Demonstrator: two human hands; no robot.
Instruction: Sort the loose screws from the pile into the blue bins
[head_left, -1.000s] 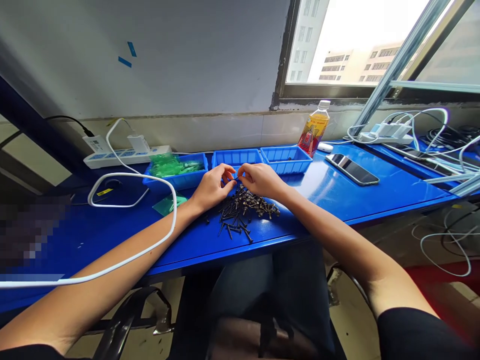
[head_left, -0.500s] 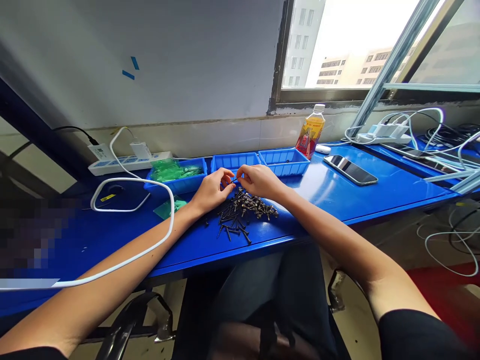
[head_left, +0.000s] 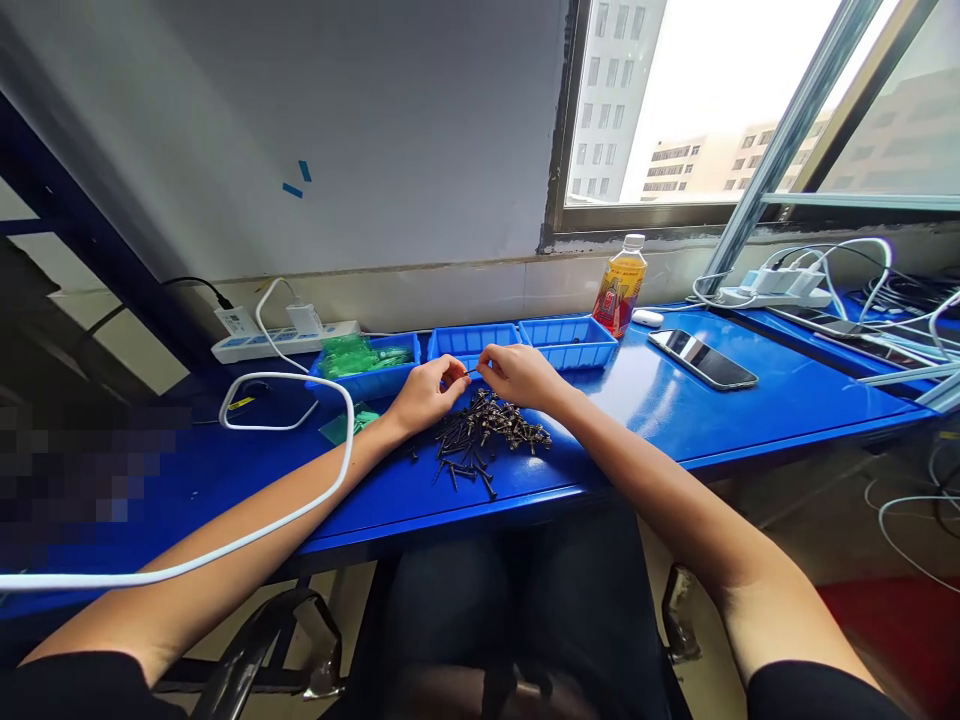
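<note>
A thin dark screw (head_left: 472, 373) spans the gap between my two hands, above the table. My left hand (head_left: 427, 394) pinches one end with thumb and fingertips, and my right hand (head_left: 517, 374) has its fingers closed at the other end. Just below them lies a loose pile of dark screws (head_left: 491, 422), with a few strays toward the table's front edge. Behind my hands stand two blue bins, a middle bin (head_left: 472, 341) and a right bin (head_left: 570, 352) with a small dark item in it. My fingers partly hide the screw.
A third blue bin (head_left: 367, 382) at left holds green plastic bags, and a green bag (head_left: 341, 425) lies before it. A white cable (head_left: 346, 440) loops across near my left forearm. A drink bottle (head_left: 621, 288), a phone (head_left: 703, 360) and power strips (head_left: 285, 340) stand farther out.
The view has tilted and shifted slightly. Both hands have lifted a little from the pile, and the screw between them shows more plainly. The pile looks much the same.
</note>
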